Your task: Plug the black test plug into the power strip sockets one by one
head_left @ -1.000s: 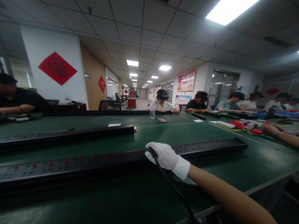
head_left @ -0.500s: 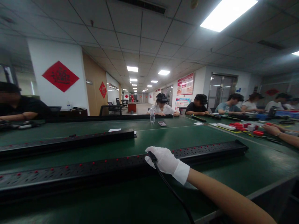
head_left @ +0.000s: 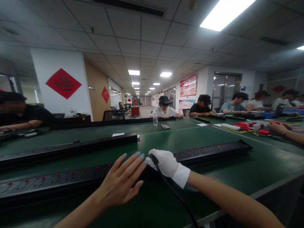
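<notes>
My right hand (head_left: 163,163), in a white glove, is closed round a black plug (head_left: 154,158) whose black cable (head_left: 171,188) runs down toward the bottom edge. It is at the middle of a long black power strip (head_left: 59,180) with red dots along its top. Whether the plug sits in a socket cannot be made out. Bare and with fingers stretched out, my left hand (head_left: 123,179) is just left of the glove, hiding part of the strip. Its fingertips are close to the gloved fingers; contact is unclear.
Beyond lies a second black power strip (head_left: 95,144). A water bottle (head_left: 155,119) and a phone (head_left: 165,126) are farther back on the green table (head_left: 213,183). Red and white parts (head_left: 255,126) lie at right near another person's hands (head_left: 277,127). Several people sit around.
My left hand has come into view from the lower left and reached up beside the glove. The right hand keeps its hold on the plug, nearly still. The view has shifted slightly.
</notes>
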`<state>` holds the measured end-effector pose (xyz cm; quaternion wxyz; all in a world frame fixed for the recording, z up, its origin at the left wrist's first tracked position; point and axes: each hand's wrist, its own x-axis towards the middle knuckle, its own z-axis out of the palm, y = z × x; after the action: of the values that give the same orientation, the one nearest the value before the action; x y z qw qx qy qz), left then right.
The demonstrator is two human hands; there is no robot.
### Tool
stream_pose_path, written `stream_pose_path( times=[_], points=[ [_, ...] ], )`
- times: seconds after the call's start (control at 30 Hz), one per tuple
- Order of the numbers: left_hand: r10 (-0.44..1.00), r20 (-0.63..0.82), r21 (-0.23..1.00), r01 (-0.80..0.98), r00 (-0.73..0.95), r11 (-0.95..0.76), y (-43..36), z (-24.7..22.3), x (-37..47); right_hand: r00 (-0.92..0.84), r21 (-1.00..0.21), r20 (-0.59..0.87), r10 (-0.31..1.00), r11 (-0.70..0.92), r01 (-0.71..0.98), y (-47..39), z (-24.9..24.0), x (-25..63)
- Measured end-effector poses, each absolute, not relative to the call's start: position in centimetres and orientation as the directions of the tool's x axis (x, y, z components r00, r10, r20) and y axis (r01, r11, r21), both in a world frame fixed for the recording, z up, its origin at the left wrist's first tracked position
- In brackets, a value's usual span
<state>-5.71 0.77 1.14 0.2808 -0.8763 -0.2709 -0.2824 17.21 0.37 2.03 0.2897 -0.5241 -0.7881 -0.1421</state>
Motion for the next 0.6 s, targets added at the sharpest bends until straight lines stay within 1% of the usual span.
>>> stream_pose_path(
  times=[0.1,0.2,0.27,0.33,0.43,0.6],
  points=[
    [0.358,0.613,-0.383,0.661,0.704,-0.645,2.7,1.2,-5.5,-0.270,-0.054,0.604,0.750,0.377,0.925,0.4,2.0,17.1],
    [0.492,0.582,-0.319,0.738,0.648,-0.595,4.4,0.8,-5.9,-0.285,-0.026,0.598,0.749,0.374,0.927,0.4,2.1,17.2],
    [0.576,0.520,-0.268,0.761,0.631,-0.591,5.0,0.4,-6.3,-0.291,-0.022,0.601,0.744,0.380,0.925,0.5,2.2,17.3],
    [0.626,0.450,-0.239,0.761,0.638,-0.604,5.2,0.2,-6.6,-0.295,-0.015,0.606,0.739,0.382,0.924,0.5,2.3,17.4],
    [0.652,0.406,-0.234,0.762,0.641,-0.603,5.3,-0.1,-6.6,-0.309,0.009,0.602,0.736,0.381,0.925,0.7,2.4,17.4],
    [0.653,0.428,-0.236,0.775,0.624,-0.586,5.4,-0.7,-5.7,-0.338,0.028,0.598,0.727,0.402,0.915,0.7,2.3,18.2]
  ],
)
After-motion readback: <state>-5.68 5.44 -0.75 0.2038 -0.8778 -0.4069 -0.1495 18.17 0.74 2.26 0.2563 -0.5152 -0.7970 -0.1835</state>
